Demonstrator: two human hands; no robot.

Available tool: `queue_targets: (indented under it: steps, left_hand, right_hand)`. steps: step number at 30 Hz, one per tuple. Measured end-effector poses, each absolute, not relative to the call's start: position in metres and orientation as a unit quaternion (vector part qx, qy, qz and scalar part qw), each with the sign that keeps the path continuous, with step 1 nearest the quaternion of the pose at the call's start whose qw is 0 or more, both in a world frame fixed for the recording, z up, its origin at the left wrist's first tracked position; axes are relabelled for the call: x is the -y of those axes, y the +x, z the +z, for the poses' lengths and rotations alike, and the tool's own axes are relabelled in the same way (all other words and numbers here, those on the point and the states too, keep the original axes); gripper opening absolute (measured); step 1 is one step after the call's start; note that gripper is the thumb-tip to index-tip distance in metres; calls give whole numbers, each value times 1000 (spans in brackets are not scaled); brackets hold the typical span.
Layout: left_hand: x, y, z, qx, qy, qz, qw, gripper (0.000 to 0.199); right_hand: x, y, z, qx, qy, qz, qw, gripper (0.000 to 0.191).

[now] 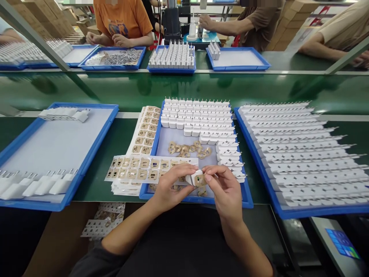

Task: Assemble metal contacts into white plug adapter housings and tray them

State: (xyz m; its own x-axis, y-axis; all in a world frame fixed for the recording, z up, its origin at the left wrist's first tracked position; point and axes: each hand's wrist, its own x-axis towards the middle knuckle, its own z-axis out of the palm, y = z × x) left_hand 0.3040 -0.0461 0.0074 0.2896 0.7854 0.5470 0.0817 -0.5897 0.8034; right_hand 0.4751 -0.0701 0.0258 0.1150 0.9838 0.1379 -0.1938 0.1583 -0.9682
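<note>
On your green desk [117,134], a sticker sheet [138,169] crosses the middle tray [157,136]'s left edge; near the tray's front edge, your left grip [171,184] and right grip [226,188] clasp a white housing [188,179], beige pad [200,180] facing you, long axis unclear.

Middle tray [247,198], plugs [198,111] along its back and right, loose pieces [184,149] at its centre, sheets [141,167] beside and over its left edge, left tray [66,144] farther left, right tray [317,212] at its right

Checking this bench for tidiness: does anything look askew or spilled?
Mildly: a sheet lies crosswise over the left rim of the middle tray, askew to the stack beneath. Tan pieces lie scattered in that tray, while its white blocks stand in rows.
</note>
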Motion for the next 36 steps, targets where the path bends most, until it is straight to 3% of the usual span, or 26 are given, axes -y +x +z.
queue_targets:
  steps: [23,31,36]
  left_hand:
    - [48,303,9,-313,741,501,320,45]
    - [49,303,10,-307,741,509,312,43]
    - [49,303,8,-309,739,518,300,42]
  right_hand:
    - [71,471,30,504,-464,424,592,9]
    - [72,466,30,542,-502,348,577,6]
    - [70,466,34,613,-534,222,539,12]
